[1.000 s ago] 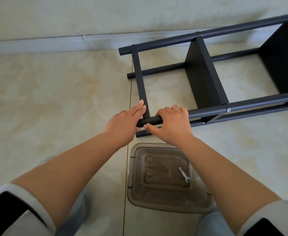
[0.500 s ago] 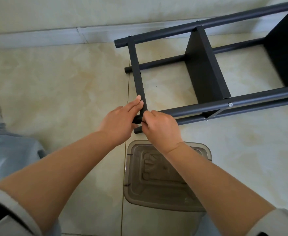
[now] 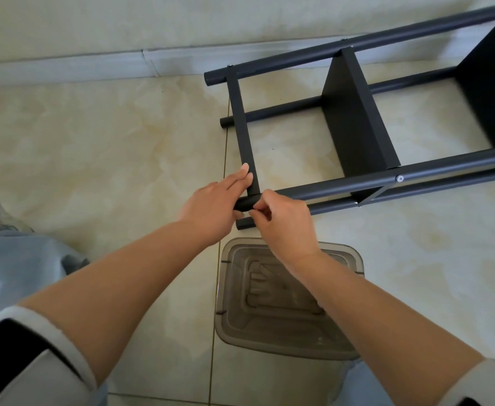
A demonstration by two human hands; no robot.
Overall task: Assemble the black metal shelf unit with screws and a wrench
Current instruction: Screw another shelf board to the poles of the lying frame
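Observation:
The black metal shelf unit lies on its side on the tiled floor, its tubes running off to the right. My left hand lays straight fingers along the flat cross bar, with the thumb under the end of the front tube. My right hand has curled fingers, and its thumb and forefinger pinch that tube right at the joint with the cross bar. Whatever small part sits under the fingertips is hidden. A silver screw head shows farther along the tube.
A translucent grey plastic bin stands on the floor just below the tube end, partly under my right forearm. The white baseboard and wall run along the far side. My knee in light jeans is at the left.
My right hand slid left along the front tube, from a full grip to a fingertip pinch at the joint. The wrench seen in the bin is now hidden behind my forearm.

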